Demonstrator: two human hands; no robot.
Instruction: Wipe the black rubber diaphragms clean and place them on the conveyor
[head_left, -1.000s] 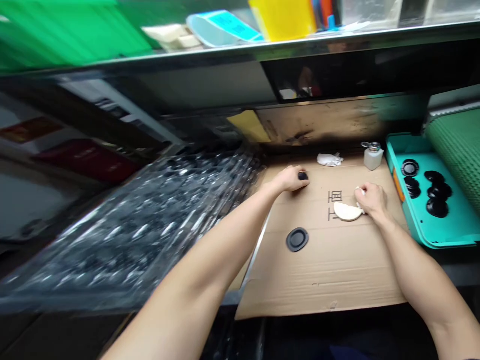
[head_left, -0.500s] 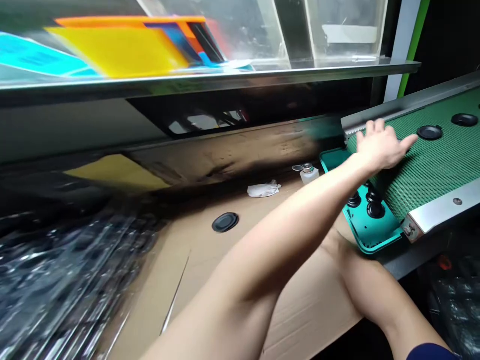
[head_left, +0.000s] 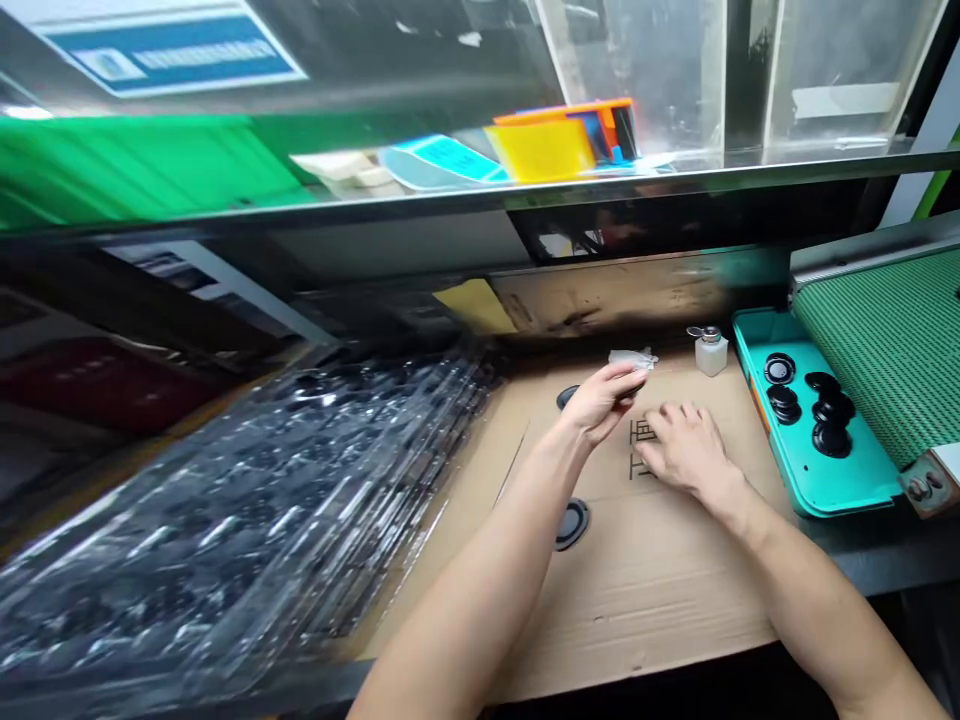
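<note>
My left hand [head_left: 600, 402] is closed on a black round disc [head_left: 631, 391], most of it hidden by the fingers. It is held over the brown cardboard sheet [head_left: 660, 600]. Just right of it, my right hand [head_left: 686, 448] has its fingers spread, low over the printed characters on the cardboard, with nothing seen in it. One black disc [head_left: 568, 398] lies behind my left wrist, partly covered. Another black disc with a grey ring [head_left: 574, 522] rests nearer me, beside my left forearm.
A teal tray [head_left: 840, 490] with several black round parts [head_left: 831, 410] stands at right, against a green conveyor belt [head_left: 892, 330]. A small white dispenser bottle [head_left: 711, 355] and crumpled white tissue [head_left: 632, 358] sit at the back. Stacked clear plastic trays [head_left: 247, 510] fill the left, under a metal shelf [head_left: 420, 205].
The view has turned left. My left hand has come back from above the conveyor to the cardboard and now holds a black disc. My right hand, hidden before, now shows.
</note>
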